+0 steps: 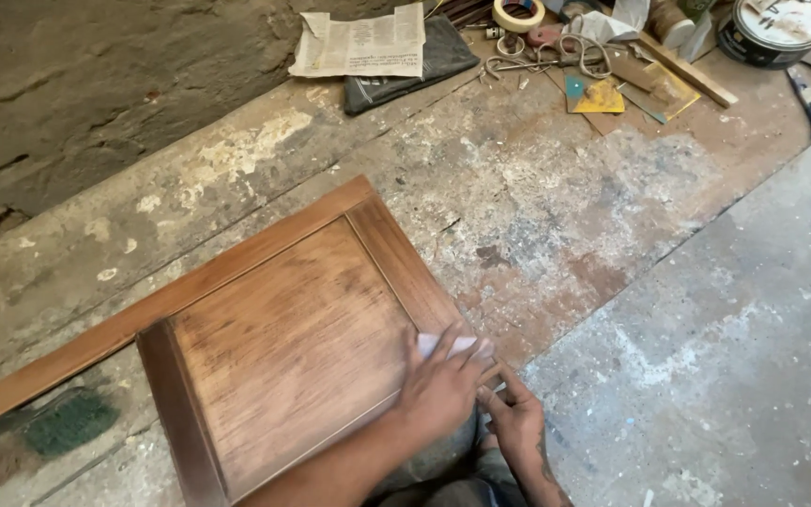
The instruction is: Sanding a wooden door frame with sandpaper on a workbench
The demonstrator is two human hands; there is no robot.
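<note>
Both hands (443, 385) (518, 422) overlap, grip pressing a half-hidden white pad (448, 345) onto the wooden panel (283, 347).

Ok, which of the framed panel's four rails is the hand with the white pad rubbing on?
The right-hand rail, running from the panel's top corner down toward the person. The left hand presses the white pad at its near end; the other three rails are untouched.

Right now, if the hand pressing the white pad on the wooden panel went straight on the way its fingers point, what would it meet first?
The left hand points up and to the right, across the white pad. It would first cross the panel's raised right frame edge, then only bare, stained floor. The way looks free beyond that, though depth is unclear.
</note>
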